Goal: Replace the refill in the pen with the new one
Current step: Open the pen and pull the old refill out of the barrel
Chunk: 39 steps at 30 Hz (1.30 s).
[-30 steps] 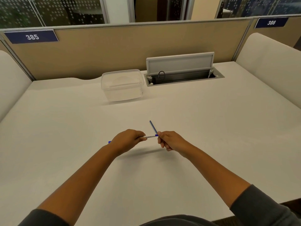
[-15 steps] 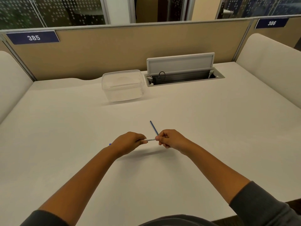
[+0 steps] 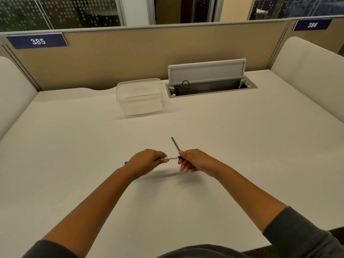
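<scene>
A white pen (image 3: 172, 158) with blue ends is held level just above the desk (image 3: 242, 146). My left hand (image 3: 147, 161) is closed around its left part, and its blue end (image 3: 126, 163) pokes out at the left. My right hand (image 3: 193, 161) pinches the pen's blue right end between thumb and fingers. A thin blue refill (image 3: 175, 143) sticks up and away from my right hand's fingers, also held there. The lower end of the refill is hidden by the fingers.
A clear plastic container (image 3: 140, 96) stands at the back of the desk. Right of it, an open cable hatch (image 3: 210, 84) with a raised lid. Tan partition behind, padded white dividers at both sides.
My right hand has slid a little to the right along the pen, so the blue end shows again. The left hand and the refill stay almost in place.
</scene>
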{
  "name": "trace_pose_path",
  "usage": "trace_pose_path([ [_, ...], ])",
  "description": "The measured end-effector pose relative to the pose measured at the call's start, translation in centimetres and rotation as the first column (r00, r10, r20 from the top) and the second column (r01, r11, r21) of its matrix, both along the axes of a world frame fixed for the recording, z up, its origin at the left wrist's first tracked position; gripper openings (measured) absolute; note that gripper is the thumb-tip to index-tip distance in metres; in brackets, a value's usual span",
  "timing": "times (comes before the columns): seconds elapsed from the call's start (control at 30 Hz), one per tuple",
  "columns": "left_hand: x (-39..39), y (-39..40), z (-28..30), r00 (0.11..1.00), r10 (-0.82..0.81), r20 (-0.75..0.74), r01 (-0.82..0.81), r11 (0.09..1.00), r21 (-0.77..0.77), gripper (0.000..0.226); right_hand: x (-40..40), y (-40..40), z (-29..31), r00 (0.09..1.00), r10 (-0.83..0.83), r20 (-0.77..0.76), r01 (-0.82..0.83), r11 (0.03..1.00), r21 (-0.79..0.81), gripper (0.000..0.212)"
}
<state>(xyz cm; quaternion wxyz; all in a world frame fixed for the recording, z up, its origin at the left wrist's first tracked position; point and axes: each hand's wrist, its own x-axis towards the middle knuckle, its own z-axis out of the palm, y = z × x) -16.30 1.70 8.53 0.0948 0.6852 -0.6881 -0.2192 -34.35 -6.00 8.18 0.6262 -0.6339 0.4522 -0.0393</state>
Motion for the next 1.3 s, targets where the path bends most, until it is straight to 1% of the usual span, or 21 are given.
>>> trace_pose_path([
  [0.17,0.1,0.2,0.0,1.0,0.004,0.011,-0.004,1.0,-0.009,0.028,0.0,-0.1,-0.4,0.999,0.012,0.043,-0.009,0.996,-0.084,0.024],
  [0.3,-0.1,0.2,0.2,0.997,0.022,0.072,-0.018,0.998,-0.062,0.024,-0.2,-0.1,-0.6,0.994,0.032,0.109,-0.014,0.986,-0.169,0.008],
  [0.37,-0.4,0.2,0.2,0.996,0.013,0.087,-0.005,0.996,-0.092,0.023,-0.2,-0.1,-0.7,0.988,0.017,0.152,0.007,0.987,-0.159,0.005],
  [0.43,-0.6,0.1,0.0,0.994,-0.016,0.11,0.03,0.991,-0.129,0.024,-0.1,0.0,-0.5,0.987,-0.005,0.163,0.023,0.993,-0.112,0.004],
  [0.47,-0.7,0.1,0.0,0.992,-0.028,0.122,0.045,0.989,-0.142,0.025,0.0,0.1,-0.4,0.99,-0.014,0.138,0.025,0.997,-0.078,0.006],
  [0.57,-1.1,-0.1,0.2,0.984,-0.031,0.174,0.053,0.991,-0.121,0.027,0.3,0.4,0.2,1.0,0.002,-0.016,-0.002,0.999,0.049,0.031],
  [0.6,-1.2,-0.2,0.3,0.981,-0.034,0.191,0.054,0.993,-0.101,0.028,0.2,0.6,0.2,0.999,0.015,-0.04,-0.012,0.996,0.085,0.037],
  [0.67,-1.4,-0.3,0.4,0.975,-0.052,0.217,0.071,0.994,-0.084,0.028,0.2,0.8,0.2,0.999,0.026,-0.045,-0.021,0.994,0.106,0.042],
  [0.73,-1.5,-0.2,0.4,0.972,-0.059,0.229,0.082,0.992,-0.094,0.028,0.1,0.8,0.0,1.0,0.003,-0.018,-0.001,0.995,0.095,0.041],
  [0.83,-1.5,-0.2,0.5,0.972,-0.055,0.227,0.073,0.995,-0.073,0.029,0.1,0.6,-0.1,0.999,-0.043,0.034,0.041,0.998,0.051,0.037],
  [0.9,-1.5,-0.2,0.7,0.975,-0.053,0.215,0.063,0.997,-0.042,0.029,0.2,0.4,0.0,0.999,-0.023,0.031,0.024,0.999,-0.047,0.036],
  [0.97,-1.3,-0.2,0.9,0.978,-0.043,0.202,0.051,0.998,-0.036,0.028,0.2,0.3,0.1,1.0,0.026,0.015,-0.023,0.981,-0.193,0.033],
  [1.03,-1.1,-0.1,0.9,0.983,-0.036,0.179,0.045,0.998,-0.049,0.025,0.0,0.2,0.2,0.997,0.073,0.001,-0.067,0.927,-0.37,0.03],
  [1.07,-1.0,0.1,0.9,0.99,-0.03,0.139,0.037,0.998,-0.044,0.023,-0.2,0.1,0.3,0.995,0.096,0.005,-0.083,0.887,-0.454,0.028],
  [1.13,-0.9,0.4,1.0,1.0,-0.012,-0.016,0.012,1.0,-0.006,0.021,-0.7,-0.2,0.4,0.987,0.159,0.003,-0.126,0.796,-0.591,0.023],
  [1.17,-0.8,0.6,1.2,0.996,-0.007,-0.089,0.008,1.0,0.015,0.021,-1.0,-0.4,0.3,0.979,0.204,-0.027,-0.172,0.74,-0.651,0.021],
  [1.2,-0.8,0.6,1.3,0.989,-0.003,-0.146,0.009,0.999,0.04,0.022,-1.3,-0.5,0.2,0.966,0.248,-0.073,-0.225,0.665,-0.712,0.021],
  [1.23,-0.7,0.7,1.5,0.98,0.005,-0.2,0.01,0.997,0.071,0.022,-1.6,-0.6,0.0,0.953,0.278,-0.117,-0.26,0.558,-0.788,0.022],
  [1.3,-0.7,0.6,1.5,0.954,0.028,-0.297,0.016,0.99,0.142,0.023,-2.1,-1.0,-0.8,0.935,0.311,-0.171,-0.267,0.299,-0.916,0.029],
])
